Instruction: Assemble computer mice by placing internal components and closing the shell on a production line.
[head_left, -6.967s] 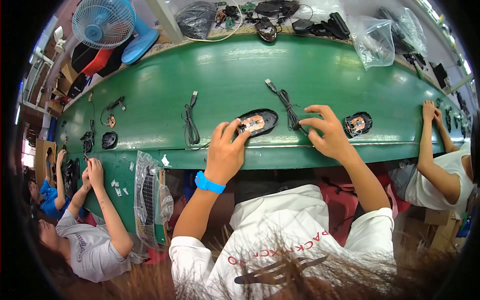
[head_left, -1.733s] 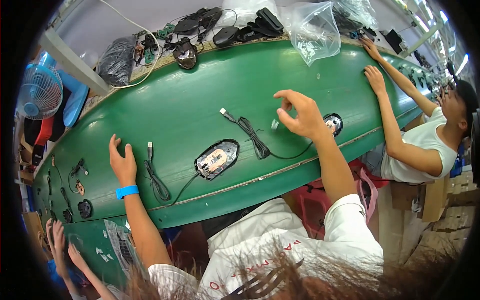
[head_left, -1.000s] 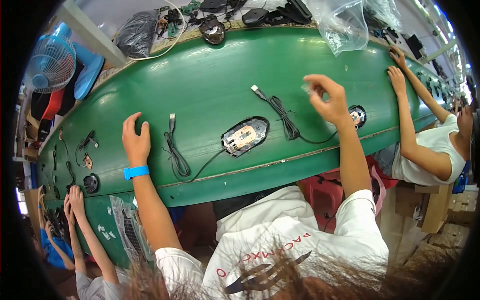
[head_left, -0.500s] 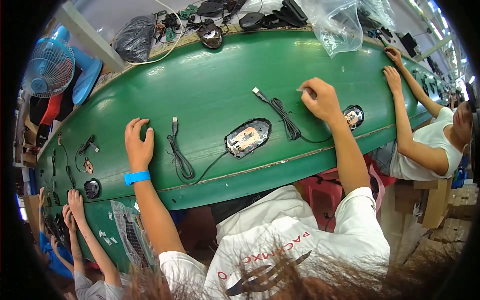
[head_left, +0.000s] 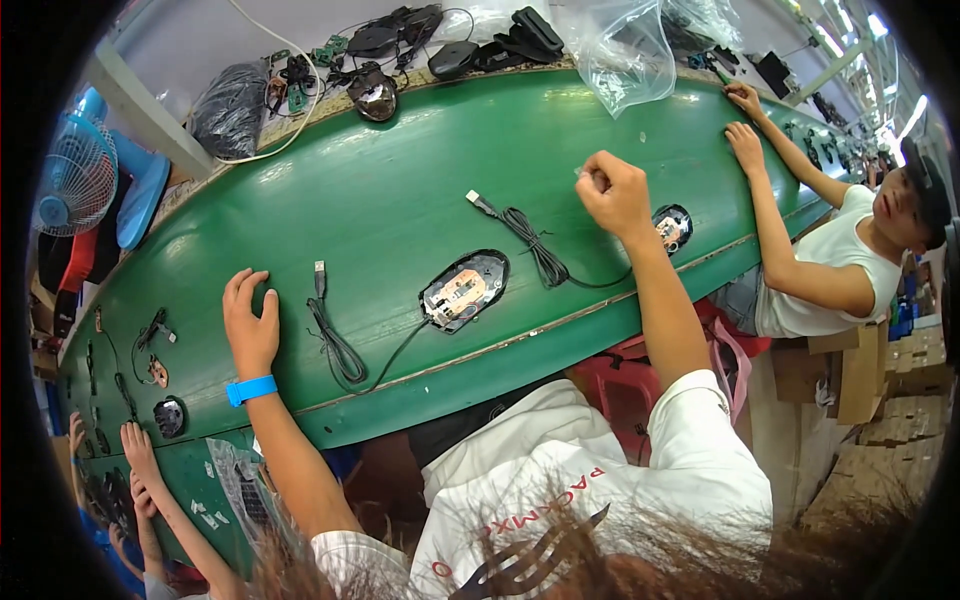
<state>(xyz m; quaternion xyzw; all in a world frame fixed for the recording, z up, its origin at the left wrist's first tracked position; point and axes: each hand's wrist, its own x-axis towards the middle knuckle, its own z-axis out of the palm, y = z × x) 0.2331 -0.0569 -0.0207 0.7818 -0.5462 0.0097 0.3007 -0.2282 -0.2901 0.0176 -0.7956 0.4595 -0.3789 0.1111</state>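
Note:
My left hand [head_left: 252, 322], with a blue band at its wrist, lies on the green work surface [head_left: 420, 150], fingers stretched out and nothing in them. Right of it is a bundled black cable [head_left: 336, 345] with a USB plug, leading to an opened computer mouse [head_left: 463, 290] whose circuit board shows. My right hand [head_left: 615, 197] is closed in a pinch above the surface; a small pale bit shows at its fingertips, too small to name. Beside that wrist sits another opened mouse [head_left: 672, 229], partly behind my forearm, with its bundled cable [head_left: 535, 245] to the left.
Mouse parts and a brown mouse shell [head_left: 374, 95] line the back ledge, with a clear plastic bag [head_left: 620, 60]. A blue fan [head_left: 75, 180] stands at far left. Co-workers' hands [head_left: 745, 148] rest on the surface at right, others [head_left: 140, 455] at lower left.
The whole view has shifted, so the surface and things on it appear further left. Both my hands keep nearly the same places beside the mice and cables.

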